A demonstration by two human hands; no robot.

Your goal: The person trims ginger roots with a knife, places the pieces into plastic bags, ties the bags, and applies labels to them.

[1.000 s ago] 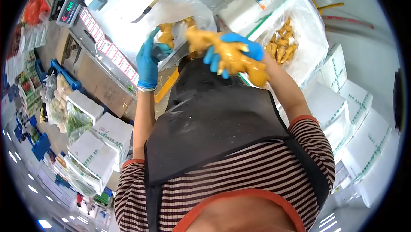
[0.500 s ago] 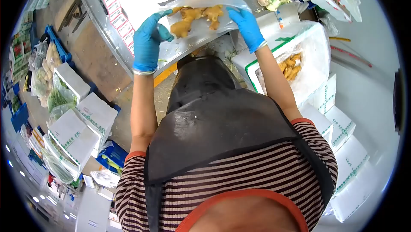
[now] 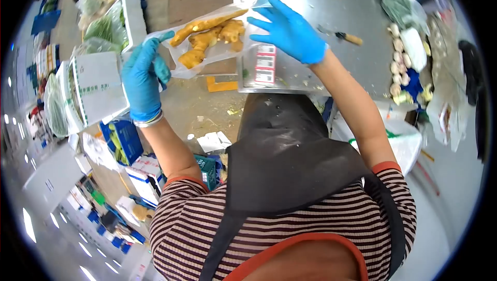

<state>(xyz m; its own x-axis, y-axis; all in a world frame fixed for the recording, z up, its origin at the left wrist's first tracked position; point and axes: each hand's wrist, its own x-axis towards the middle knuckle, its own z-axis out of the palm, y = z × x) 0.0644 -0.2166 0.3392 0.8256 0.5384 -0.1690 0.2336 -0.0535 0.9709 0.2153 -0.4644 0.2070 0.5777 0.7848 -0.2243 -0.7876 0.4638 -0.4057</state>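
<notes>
So the left hand (image 3: 142,81), in a blue glove, is half curled with one edge of a clear plastic bag (image 3: 184,72) caught in it, while the gloved right hand (image 3: 292,31) has its fingers splayed wide at the other edge, and I honestly can't tell if they've got any plastic. The knobbly ginger (image 3: 199,48) lies inside the bag, mostly out past the side of the steel table (image 3: 321,6). On the table there's a strip of labels (image 3: 265,63), a wooden-handled knife (image 3: 353,38) and some garlic bulbs (image 3: 397,58).
</notes>
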